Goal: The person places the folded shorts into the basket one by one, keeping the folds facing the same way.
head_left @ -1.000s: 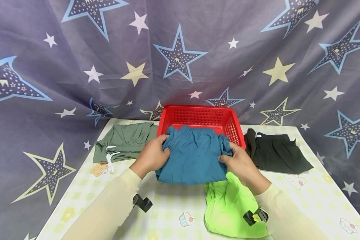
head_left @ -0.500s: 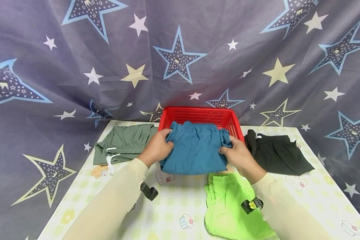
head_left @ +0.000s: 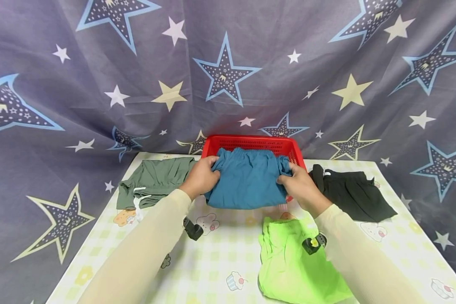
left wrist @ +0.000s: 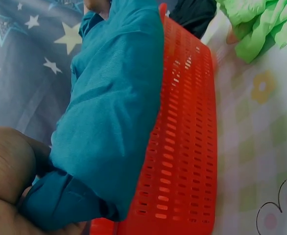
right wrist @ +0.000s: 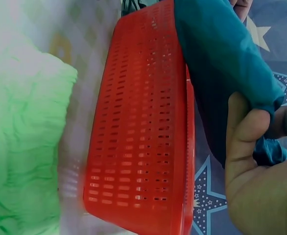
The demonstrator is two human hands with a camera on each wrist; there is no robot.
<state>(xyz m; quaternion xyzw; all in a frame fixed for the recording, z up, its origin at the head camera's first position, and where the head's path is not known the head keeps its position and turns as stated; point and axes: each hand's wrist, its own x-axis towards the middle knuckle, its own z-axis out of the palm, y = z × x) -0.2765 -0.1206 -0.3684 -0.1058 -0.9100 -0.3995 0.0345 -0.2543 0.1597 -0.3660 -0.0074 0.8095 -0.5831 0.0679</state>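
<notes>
A folded pair of blue shorts with a gathered waistband hangs between my two hands, in front of and over the red basket. My left hand pinches its left side, thumb on the near face. On the opposite side my right hand grips the bunched cloth between thumb and fingers. Both wrist views show the blue cloth up at the level of the rim, with the slotted basket wall below it. The basket's inside is mostly hidden behind the cloth.
Grey-green shorts with a white drawstring lie left of the basket. Black shorts lie to its right. Bright green shorts rest nearer, partly under my right forearm. A star-patterned curtain hangs behind the checked tabletop.
Both hands have carried the blue shorts forward and up in the head view, from in front of the basket to over its near rim. The other clothes stay put.
</notes>
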